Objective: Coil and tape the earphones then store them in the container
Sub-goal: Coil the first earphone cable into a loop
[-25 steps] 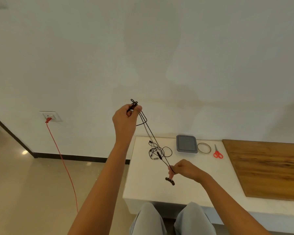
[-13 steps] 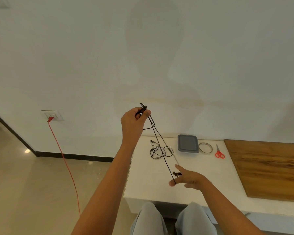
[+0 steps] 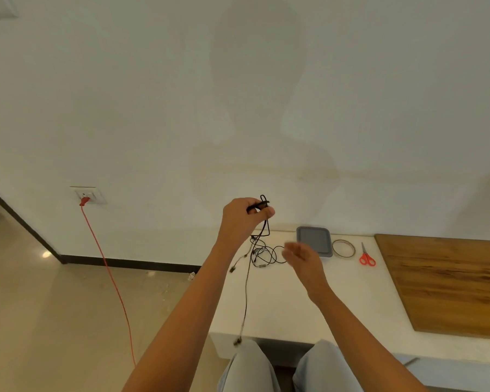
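Note:
My left hand (image 3: 242,219) is raised above the white counter and pinches the looped top of a black earphone cable (image 3: 246,292). The cable hangs straight down from it, with one end dangling near my knee. My right hand (image 3: 301,257) is blurred, its fingers loose, and holds nothing beside the hanging cable. A second tangled pair of earphones (image 3: 266,254) lies on the counter behind. The grey lidded container (image 3: 314,241) sits at the back of the counter. A tape roll (image 3: 343,248) lies to its right.
Red scissors (image 3: 367,257) lie to the right of the tape. A wooden board (image 3: 447,281) covers the right part of the white counter (image 3: 280,306). At the left a red cord (image 3: 108,275) runs from a wall socket down across the floor.
My right hand has let go of the cable's lower end and moved up toward the left hand. The freed cable now hangs straight down. My left hand shifted right.

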The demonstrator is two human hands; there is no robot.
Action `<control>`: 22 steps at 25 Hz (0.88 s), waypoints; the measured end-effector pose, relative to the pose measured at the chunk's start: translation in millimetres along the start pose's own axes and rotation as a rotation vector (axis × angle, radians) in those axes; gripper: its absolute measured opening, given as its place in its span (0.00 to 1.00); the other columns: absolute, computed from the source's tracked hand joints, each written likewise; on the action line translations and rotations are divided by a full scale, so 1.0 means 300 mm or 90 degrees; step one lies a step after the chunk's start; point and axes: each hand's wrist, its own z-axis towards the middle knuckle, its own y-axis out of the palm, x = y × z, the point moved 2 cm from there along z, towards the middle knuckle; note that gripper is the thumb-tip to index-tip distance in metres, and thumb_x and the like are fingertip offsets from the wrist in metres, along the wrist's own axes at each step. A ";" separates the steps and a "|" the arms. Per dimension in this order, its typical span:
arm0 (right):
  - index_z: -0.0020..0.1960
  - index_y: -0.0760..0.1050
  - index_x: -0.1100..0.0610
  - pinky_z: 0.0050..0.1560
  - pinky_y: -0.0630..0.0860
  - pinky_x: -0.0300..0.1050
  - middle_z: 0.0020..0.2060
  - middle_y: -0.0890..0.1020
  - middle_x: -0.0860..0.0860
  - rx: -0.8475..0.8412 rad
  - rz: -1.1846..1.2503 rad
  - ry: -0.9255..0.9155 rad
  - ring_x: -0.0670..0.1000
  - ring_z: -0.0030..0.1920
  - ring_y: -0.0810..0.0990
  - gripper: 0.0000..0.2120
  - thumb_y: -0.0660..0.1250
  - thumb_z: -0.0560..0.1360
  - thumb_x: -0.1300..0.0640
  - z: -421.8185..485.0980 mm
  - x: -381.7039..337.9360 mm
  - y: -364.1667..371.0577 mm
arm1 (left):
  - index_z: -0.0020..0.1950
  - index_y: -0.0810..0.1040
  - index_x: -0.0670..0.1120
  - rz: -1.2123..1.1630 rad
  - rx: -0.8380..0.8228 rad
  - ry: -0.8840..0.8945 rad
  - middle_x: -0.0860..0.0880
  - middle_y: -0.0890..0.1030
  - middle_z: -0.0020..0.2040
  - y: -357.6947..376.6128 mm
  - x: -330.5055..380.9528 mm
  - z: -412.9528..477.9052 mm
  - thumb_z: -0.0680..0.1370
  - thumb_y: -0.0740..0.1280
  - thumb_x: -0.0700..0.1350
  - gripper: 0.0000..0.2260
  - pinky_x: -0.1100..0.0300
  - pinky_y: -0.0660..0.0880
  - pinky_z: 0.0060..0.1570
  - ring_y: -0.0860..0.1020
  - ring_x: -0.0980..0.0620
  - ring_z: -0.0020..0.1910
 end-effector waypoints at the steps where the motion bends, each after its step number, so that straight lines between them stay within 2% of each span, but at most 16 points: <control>1: 0.59 0.76 0.56 0.56 0.76 0.40 0.53 0.82 0.49 -0.022 0.072 -0.079 0.48 0.55 0.81 0.13 0.70 0.74 0.57 -0.011 -0.093 0.016 | 0.47 0.84 0.43 0.015 -0.010 0.003 0.55 0.67 0.25 0.008 -0.001 -0.003 0.73 0.73 0.49 0.10 0.70 0.64 0.31 0.66 0.56 0.27; 2: 0.59 0.75 0.55 0.55 0.77 0.39 0.53 0.82 0.48 -0.051 0.103 -0.142 0.45 0.55 0.81 0.14 0.70 0.74 0.57 -0.019 -0.170 0.033 | 0.47 0.84 0.44 0.026 -0.014 0.006 0.54 0.69 0.26 0.014 -0.002 -0.008 0.73 0.73 0.50 0.10 0.70 0.64 0.29 0.66 0.57 0.27; 4: 0.59 0.74 0.56 0.53 0.79 0.39 0.51 0.83 0.49 -0.079 0.115 -0.196 0.45 0.52 0.82 0.14 0.70 0.74 0.58 -0.027 -0.252 0.059 | 0.47 0.84 0.45 0.011 -0.005 -0.002 0.49 0.75 0.29 0.017 -0.007 -0.016 0.74 0.72 0.51 0.10 0.68 0.67 0.32 0.69 0.56 0.30; 6: 0.57 0.74 0.55 0.51 0.80 0.43 0.45 0.84 0.51 -0.069 0.106 -0.180 0.48 0.47 0.83 0.13 0.71 0.74 0.58 -0.021 -0.257 0.069 | 0.45 0.85 0.47 -0.003 -0.012 -0.011 0.43 0.81 0.35 0.014 -0.016 -0.023 0.75 0.70 0.54 0.11 0.59 0.71 0.36 0.73 0.52 0.32; 8: 0.55 0.75 0.55 0.52 0.80 0.50 0.41 0.82 0.56 -0.090 0.105 -0.141 0.52 0.44 0.83 0.11 0.71 0.74 0.58 -0.020 -0.229 0.078 | 0.43 0.85 0.49 0.024 -0.045 -0.011 0.44 0.84 0.38 0.015 -0.017 -0.036 0.76 0.68 0.56 0.13 0.55 0.74 0.39 0.78 0.47 0.36; 10: 0.57 0.74 0.57 0.51 0.80 0.48 0.41 0.82 0.59 -0.110 0.123 -0.120 0.53 0.43 0.84 0.11 0.68 0.75 0.60 -0.025 -0.202 0.083 | 0.43 0.85 0.48 0.076 -0.056 -0.001 0.47 0.84 0.37 0.010 -0.027 -0.038 0.77 0.66 0.55 0.14 0.58 0.74 0.39 0.80 0.49 0.37; 13: 0.59 0.70 0.53 0.43 0.80 0.41 0.41 0.81 0.54 -0.097 0.139 -0.094 0.51 0.37 0.83 0.13 0.66 0.77 0.61 -0.027 -0.158 0.056 | 0.41 0.84 0.44 0.185 -0.005 0.024 0.47 0.84 0.35 -0.026 -0.077 -0.021 0.78 0.66 0.50 0.13 0.61 0.73 0.38 0.80 0.50 0.35; 15: 0.57 0.73 0.53 0.38 0.80 0.43 0.41 0.79 0.54 -0.061 0.090 -0.082 0.49 0.32 0.80 0.10 0.66 0.77 0.62 -0.014 -0.099 0.016 | 0.40 0.83 0.43 0.142 0.060 0.012 0.50 0.85 0.39 -0.067 -0.114 -0.010 0.79 0.65 0.43 0.11 0.65 0.76 0.42 0.81 0.54 0.37; 18: 0.48 0.77 0.54 0.34 0.80 0.43 0.42 0.79 0.55 0.013 0.008 -0.038 0.48 0.31 0.77 0.05 0.66 0.77 0.62 0.014 0.010 -0.046 | 0.42 0.82 0.42 0.056 0.145 -0.033 0.53 0.83 0.39 -0.117 -0.124 -0.019 0.80 0.62 0.40 0.12 0.78 0.70 0.39 0.79 0.61 0.38; 20: 0.44 0.78 0.54 0.32 0.78 0.40 0.39 0.80 0.55 0.066 -0.036 0.013 0.50 0.34 0.76 0.06 0.66 0.76 0.63 0.030 0.077 -0.076 | 0.42 0.80 0.43 0.044 0.201 -0.053 0.54 0.81 0.38 -0.141 -0.133 -0.024 0.82 0.59 0.42 0.13 0.79 0.68 0.37 0.78 0.61 0.37; 22: 0.40 0.77 0.57 0.32 0.79 0.42 0.35 0.79 0.55 0.132 -0.061 0.069 0.51 0.33 0.76 0.07 0.65 0.76 0.64 0.046 0.130 -0.103 | 0.42 0.79 0.44 0.032 0.244 -0.060 0.52 0.79 0.37 -0.162 -0.143 -0.028 0.82 0.58 0.42 0.13 0.78 0.69 0.35 0.77 0.60 0.36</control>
